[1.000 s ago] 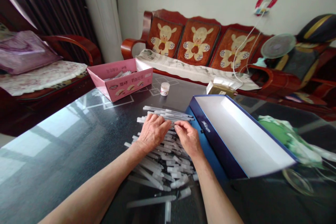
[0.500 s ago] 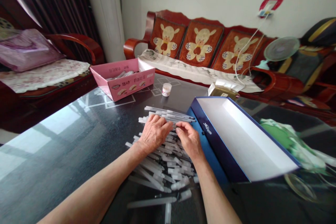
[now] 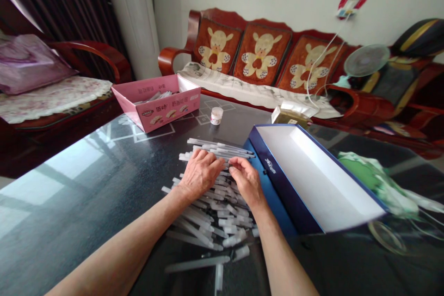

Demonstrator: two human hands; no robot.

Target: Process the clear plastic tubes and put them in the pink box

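Observation:
A heap of white plastic tubes and caps (image 3: 215,215) lies on the dark glass table (image 3: 86,185). A neater row of the same tubes (image 3: 222,148) sits at the heap's far end. My left hand (image 3: 199,175) rests palm down on the pile, fingers curled over tubes. My right hand (image 3: 244,180) is beside it, fingertips pinched on small white pieces; what they hold is hidden. An open blue box with a white inside (image 3: 312,175) stands just right of my right hand.
A pink cardboard box (image 3: 157,101) holding more tubes stands at the far left of the table. A small white jar (image 3: 217,115) and a foil packet (image 3: 293,113) sit beyond the pile. Green-white plastic (image 3: 378,180) lies at right. Wooden sofas surround the table.
Both hands stay on the pile; the right hand's fingers have drawn slightly closer to the left hand. The view has shifted a little.

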